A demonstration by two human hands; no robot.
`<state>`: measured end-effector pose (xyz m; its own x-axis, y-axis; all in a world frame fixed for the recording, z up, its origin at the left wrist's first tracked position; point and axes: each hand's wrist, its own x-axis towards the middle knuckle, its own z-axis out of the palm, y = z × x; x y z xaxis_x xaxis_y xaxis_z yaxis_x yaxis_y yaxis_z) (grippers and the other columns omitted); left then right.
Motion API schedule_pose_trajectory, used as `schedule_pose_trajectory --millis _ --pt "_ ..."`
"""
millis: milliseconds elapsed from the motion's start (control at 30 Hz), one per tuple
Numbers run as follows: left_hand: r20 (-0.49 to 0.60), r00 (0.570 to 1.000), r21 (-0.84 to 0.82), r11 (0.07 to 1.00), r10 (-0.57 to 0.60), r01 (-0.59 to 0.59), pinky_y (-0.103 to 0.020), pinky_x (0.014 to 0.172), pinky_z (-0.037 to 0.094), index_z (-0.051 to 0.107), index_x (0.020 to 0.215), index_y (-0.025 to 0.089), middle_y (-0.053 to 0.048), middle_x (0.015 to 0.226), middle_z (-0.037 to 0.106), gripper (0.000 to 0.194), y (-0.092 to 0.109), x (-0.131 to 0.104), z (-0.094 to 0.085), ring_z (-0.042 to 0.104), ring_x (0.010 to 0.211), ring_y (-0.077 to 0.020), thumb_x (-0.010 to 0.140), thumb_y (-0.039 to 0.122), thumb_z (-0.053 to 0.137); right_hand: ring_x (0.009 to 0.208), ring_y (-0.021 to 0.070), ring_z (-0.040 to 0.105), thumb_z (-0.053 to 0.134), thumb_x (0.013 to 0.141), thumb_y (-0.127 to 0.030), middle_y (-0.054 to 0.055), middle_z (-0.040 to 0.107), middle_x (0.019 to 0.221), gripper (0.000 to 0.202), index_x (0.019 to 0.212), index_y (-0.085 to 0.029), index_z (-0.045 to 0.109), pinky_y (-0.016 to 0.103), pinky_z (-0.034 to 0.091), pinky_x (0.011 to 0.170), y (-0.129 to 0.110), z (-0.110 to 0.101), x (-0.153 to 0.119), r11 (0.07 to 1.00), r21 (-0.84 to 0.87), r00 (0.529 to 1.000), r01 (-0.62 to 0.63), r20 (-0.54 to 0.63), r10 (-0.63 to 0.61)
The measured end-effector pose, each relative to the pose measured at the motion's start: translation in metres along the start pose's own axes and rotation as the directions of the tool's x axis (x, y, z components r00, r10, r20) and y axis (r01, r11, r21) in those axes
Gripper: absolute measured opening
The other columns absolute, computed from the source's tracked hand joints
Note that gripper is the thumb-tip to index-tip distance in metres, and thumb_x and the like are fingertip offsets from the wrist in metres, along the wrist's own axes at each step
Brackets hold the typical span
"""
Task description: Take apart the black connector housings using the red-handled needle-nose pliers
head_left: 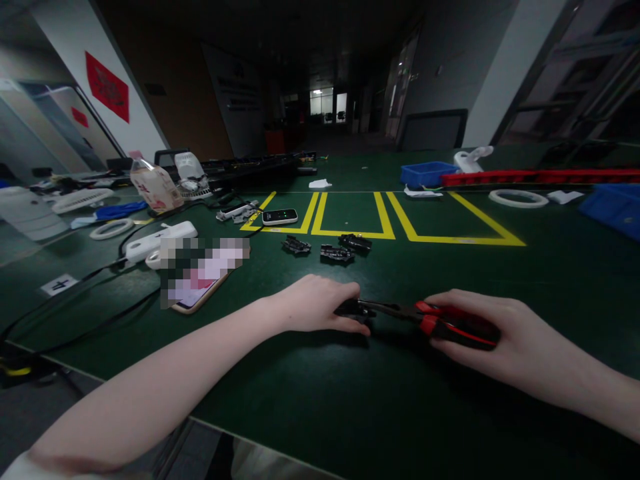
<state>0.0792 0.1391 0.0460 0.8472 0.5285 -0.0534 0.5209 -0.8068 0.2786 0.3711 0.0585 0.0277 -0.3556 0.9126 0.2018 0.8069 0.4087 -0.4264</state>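
Observation:
Closed around a small black plastic part [356, 309], my left hand [320, 303] holds it just above the green table. My right hand [493, 330] grips the red and black handles of a pair of long-nose pliers [400, 310]. The pliers point left, and their jaw tips meet the right end of the black part; whether they clamp it I cannot tell. Beyond my hands lie similar black parts: one at the left [296, 245], one in the middle [336, 253] and one at the right [355, 243].
Yellow tape outlines [353, 235] mark the green table [480, 267]. A phone [203, 277], white power strip [163, 240] and cables lie left. A small device with green lights [280, 217] sits ahead. Blue bins [427, 175], a red strip [540, 177] and a tape roll [518, 199] are at right.

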Motion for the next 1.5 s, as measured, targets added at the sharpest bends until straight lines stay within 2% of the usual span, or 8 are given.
schedule_pose_trajectory --millis 200,467,600,700,833,967,1200,1500 --pt "-0.012 1.0 0.021 1.0 0.004 -0.003 -0.025 0.054 0.033 0.055 0.099 0.02 0.0 0.081 0.064 0.043 0.001 0.001 0.001 0.059 0.066 -0.0168 0.092 0.063 0.056 0.089 0.0319 0.075 0.068 0.081 -0.06 0.006 0.076 0.109 0.046 0.115 -0.029 0.072 0.048 0.065 0.077 0.0 -0.004 0.004 0.987 0.116 0.992 -0.11 0.082 0.1" --pt "-0.014 1.0 0.021 1.0 0.01 -0.01 -0.026 0.054 0.033 0.055 0.097 0.02 -0.001 0.08 0.063 0.046 0.002 0.0 0.0 0.059 0.066 -0.0177 0.094 0.065 0.05 0.088 0.0311 0.074 0.068 0.083 -0.055 0.004 0.076 0.108 0.041 0.116 -0.032 0.071 0.046 0.065 0.075 0.002 -0.002 0.002 0.991 0.11 0.995 -0.08 0.068 0.073" --pt "-0.009 1.0 -0.004 1.0 0.019 -0.019 -0.026 0.054 0.034 0.056 0.098 0.019 0.0 0.078 0.062 0.046 0.002 -0.001 -0.002 0.057 0.064 -0.017 0.096 0.064 0.047 0.088 0.0306 0.072 0.066 0.083 -0.054 0.006 0.073 0.108 0.042 0.117 -0.031 0.068 0.047 0.063 0.071 0.001 -0.002 0.0 0.994 -0.093 0.996 0.052 -0.073 -0.058" --pt "-0.012 0.999 -0.035 0.999 0.03 -0.031 -0.026 0.054 0.034 0.057 0.1 0.02 0.0 0.078 0.062 0.044 0.001 -0.001 -0.002 0.057 0.064 -0.0167 0.098 0.063 0.045 0.075 0.03 0.068 0.063 0.082 -0.052 0.009 0.071 0.102 0.042 0.118 -0.03 0.066 0.047 0.056 0.06 -0.001 -0.006 -0.001 0.935 -0.32 0.956 0.155 -0.191 -0.224" --pt "-0.021 0.999 -0.067 0.997 0.041 -0.042 -0.025 0.056 0.034 0.057 0.096 0.02 0.001 0.078 0.062 0.043 -0.001 -0.002 -0.001 0.057 0.065 -0.016 0.096 0.063 0.049 0.069 0.0275 0.064 0.06 0.084 -0.048 0.01 0.069 0.099 0.038 0.118 -0.03 0.064 0.044 0.052 0.055 -0.002 -0.008 -0.003 0.894 -0.395 0.93 0.212 -0.199 -0.308" --pt "-0.027 0.999 -0.083 0.996 0.043 -0.046 -0.024 0.055 0.033 0.057 0.096 0.02 0.001 0.078 0.062 0.042 -0.002 -0.001 -0.001 0.056 0.065 -0.0153 0.094 0.062 0.053 0.078 0.0293 0.067 0.061 0.086 -0.05 0.01 0.068 0.104 0.04 0.12 -0.029 0.062 0.045 0.055 0.061 -0.001 -0.006 -0.004 0.923 -0.338 0.95 0.183 -0.182 -0.255" --pt "-0.024 0.999 -0.08 0.996 0.025 -0.026 -0.025 0.055 0.03 0.059 0.098 0.02 0.001 0.078 0.061 0.045 0.0 -0.001 -0.001 0.054 0.064 -0.0148 0.091 0.065 0.056 0.095 0.0303 0.069 0.067 0.083 -0.055 0.007 0.069 0.112 0.046 0.121 -0.029 0.064 0.047 0.061 0.076 0.005 -0.006 0.001 0.994 -0.099 0.986 0.053 -0.154 -0.068" --pt "-0.083 0.996 -0.145 0.989 0.024 -0.036 -0.023 0.056 0.031 0.061 0.096 0.021 0.003 0.077 0.062 0.043 -0.001 -0.004 0.001 0.054 0.064 -0.0132 0.087 0.063 0.062 0.099 0.0329 0.069 0.068 0.081 -0.058 0.004 0.069 0.115 0.045 0.12 -0.036 0.065 0.053 0.062 0.081 0.006 -0.007 0.001 0.999 -0.025 0.997 0.023 -0.074 -0.025"
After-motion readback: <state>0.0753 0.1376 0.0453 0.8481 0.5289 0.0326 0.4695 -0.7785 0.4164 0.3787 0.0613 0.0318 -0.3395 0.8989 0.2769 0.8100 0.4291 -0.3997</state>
